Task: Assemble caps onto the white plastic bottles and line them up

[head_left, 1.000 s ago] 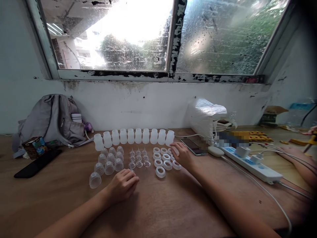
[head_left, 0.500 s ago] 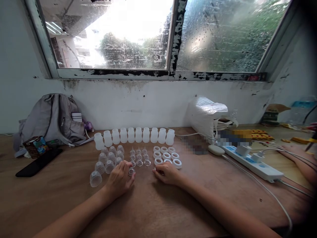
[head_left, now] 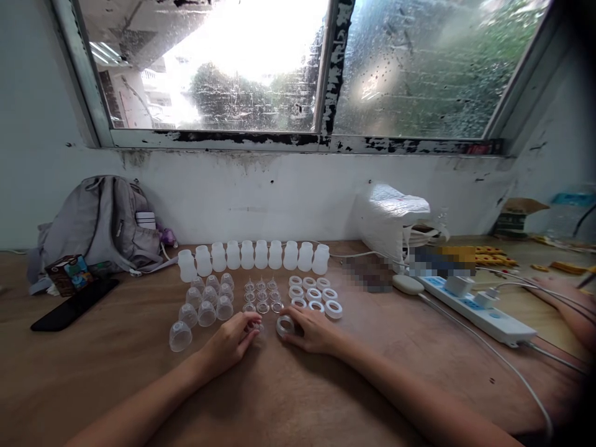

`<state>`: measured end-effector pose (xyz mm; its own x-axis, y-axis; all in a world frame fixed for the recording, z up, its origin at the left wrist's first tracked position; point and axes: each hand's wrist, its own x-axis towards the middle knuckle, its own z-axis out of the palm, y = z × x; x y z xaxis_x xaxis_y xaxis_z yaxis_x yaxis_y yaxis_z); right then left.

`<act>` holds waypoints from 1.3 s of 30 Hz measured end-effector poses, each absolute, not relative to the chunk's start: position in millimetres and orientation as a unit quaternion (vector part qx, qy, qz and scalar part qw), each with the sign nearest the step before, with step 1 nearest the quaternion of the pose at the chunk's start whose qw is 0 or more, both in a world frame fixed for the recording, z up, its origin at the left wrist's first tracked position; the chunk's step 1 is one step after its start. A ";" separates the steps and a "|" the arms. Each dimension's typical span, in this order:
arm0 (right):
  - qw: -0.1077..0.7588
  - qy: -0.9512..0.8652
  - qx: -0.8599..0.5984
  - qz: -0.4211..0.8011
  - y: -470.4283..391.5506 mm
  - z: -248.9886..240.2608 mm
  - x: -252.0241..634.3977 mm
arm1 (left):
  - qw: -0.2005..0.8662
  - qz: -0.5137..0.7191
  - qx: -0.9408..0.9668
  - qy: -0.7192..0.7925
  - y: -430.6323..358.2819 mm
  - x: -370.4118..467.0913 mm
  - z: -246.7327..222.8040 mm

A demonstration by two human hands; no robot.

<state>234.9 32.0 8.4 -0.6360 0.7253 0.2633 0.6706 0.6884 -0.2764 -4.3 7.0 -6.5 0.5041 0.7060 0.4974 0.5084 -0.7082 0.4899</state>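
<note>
My left hand [head_left: 235, 338] is closed, with a clear bottle nipple [head_left: 259, 327] pinched at its fingertips, partly hidden by the fingers. To its right, my right hand [head_left: 311, 329] grips a white bottle collar ring [head_left: 284, 326] tilted on its edge. A small gap separates the nipple from the ring. Behind my hands, several clear nipples [head_left: 262, 297] stand in rows, and several white collar rings [head_left: 333, 309] lie flat to their right. Clear domed caps [head_left: 206, 315] are grouped at the left. Frosted baby bottles [head_left: 261, 254] form a line at the back.
A grey backpack [head_left: 95, 223], a small box [head_left: 69, 273] and a black phone [head_left: 74, 305] occupy the left. A power strip [head_left: 479, 313] with cables and a white bag [head_left: 382, 217] are at the right. Another person's arm [head_left: 561, 298] rests at the far right.
My left hand has moved right with the nipple. My right hand has drawn a collar ring slightly left and toward me, and the ring now shows plainly in its fingers.
</note>
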 end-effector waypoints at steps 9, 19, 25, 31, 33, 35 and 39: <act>0.225 -0.896 -0.375 0.078 35.0 5.9 233.2 | 0.193 0.312 0.870 0.328 2.4 2.1 -3.9; 0.405 -0.863 -0.290 0.088 19.9 4.9 218.7 | 0.102 0.340 0.868 0.348 0.0 2.0 2.9; 0.346 -0.900 -0.249 0.087 10.7 -0.9 205.6 | 0.069 0.322 0.883 0.335 -1.7 3.0 5.9; 0.304 -0.912 -0.260 0.096 15.6 -6.0 205.9 | 0.063 0.296 0.893 0.333 -1.7 3.8 5.6; 0.292 -0.913 -0.267 0.098 16.1 -6.5 206.5 | 0.064 0.289 0.894 0.337 -1.0 4.3 5.4; 0.284 -0.913 -0.276 0.100 16.3 -7.0 206.7 | 0.065 0.283 0.894 0.340 -0.4 4.5 5.2; 0.284 -0.906 -0.294 0.106 16.8 -7.5 206.3 | 0.059 0.296 0.894 0.330 -1.3 2.7 5.1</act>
<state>206.3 16.8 -7.5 -0.6661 0.5936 0.4516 0.4727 0.8044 -0.3599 2.7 -1.3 5.1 0.6071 0.6245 0.4914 0.5550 -0.7758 0.3002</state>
